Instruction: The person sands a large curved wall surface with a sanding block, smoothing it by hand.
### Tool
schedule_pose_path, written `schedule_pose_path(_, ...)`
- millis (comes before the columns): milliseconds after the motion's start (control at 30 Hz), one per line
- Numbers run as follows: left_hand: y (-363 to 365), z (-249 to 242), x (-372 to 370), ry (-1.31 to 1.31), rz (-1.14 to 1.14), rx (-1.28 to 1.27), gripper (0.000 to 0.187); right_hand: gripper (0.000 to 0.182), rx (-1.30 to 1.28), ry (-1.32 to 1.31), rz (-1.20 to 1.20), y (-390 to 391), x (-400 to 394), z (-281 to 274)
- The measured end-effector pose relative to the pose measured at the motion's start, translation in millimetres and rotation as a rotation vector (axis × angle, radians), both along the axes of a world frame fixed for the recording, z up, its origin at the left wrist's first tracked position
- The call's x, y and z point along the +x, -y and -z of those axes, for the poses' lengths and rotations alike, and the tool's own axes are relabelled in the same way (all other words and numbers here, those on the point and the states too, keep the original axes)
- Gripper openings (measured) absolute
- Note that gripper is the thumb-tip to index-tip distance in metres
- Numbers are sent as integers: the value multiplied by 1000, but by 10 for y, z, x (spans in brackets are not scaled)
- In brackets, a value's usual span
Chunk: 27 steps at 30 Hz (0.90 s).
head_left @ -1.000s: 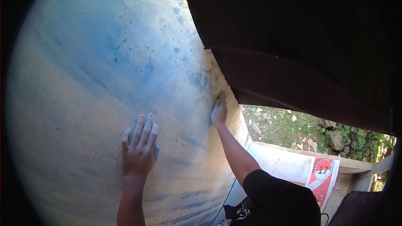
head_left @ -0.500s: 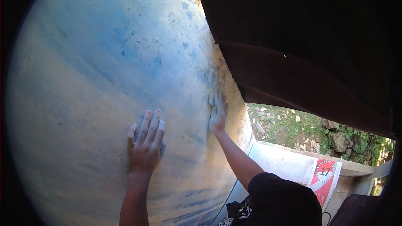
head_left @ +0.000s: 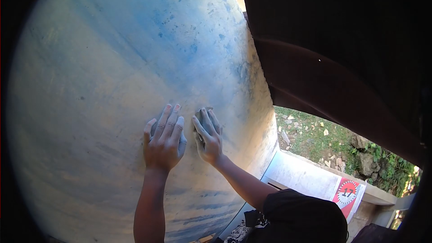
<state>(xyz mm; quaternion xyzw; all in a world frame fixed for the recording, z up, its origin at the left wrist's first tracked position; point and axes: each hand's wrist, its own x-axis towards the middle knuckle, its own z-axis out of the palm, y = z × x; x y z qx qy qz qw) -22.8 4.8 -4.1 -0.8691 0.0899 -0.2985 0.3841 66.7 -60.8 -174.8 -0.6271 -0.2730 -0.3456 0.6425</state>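
Observation:
A large curved panel, streaked and blotched in blue and pale beige, fills the left and middle of the view. My left hand lies on it palm down, fingers stretched out and a little apart, whitened with dust. Close beside it on the right, my right hand presses against the same surface. Under its dusty fingers is a thin dark grey piece that looks like sandpaper; only its edge shows past the fingertips.
Dark cloth hangs across the upper right. Beyond the panel's right edge are a white ledge with a red and white sign marked 17, and ground with grass and stones.
My right hand has moved left and away from the panel's right edge, now close to my left hand. My left hand stays on the panel, slightly shifted as the view turned.

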Motion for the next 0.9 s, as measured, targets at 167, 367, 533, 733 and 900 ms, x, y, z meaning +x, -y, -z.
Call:
schedule_pose_path(167,-68,138,-336,133,-15,-96,30,55,18,2,31,2,363,-287)
schedule_pose_path(367,-158,333,-544,172,13,-133,29,44,180,-125,162,441,1058,-232)
schedule_pose_path(533,-148,353,-507,206,18,-135,27,44,356,-219,132,734,806,-6)
schedule_pose_path(733,-149,381,-490,209,2,-129,27,53,248,-52,-223,355,334,28)
schedule_pose_path(900,-162,398,-498,206,-13,-109,28,47,11,136,-123,99,-40,5)
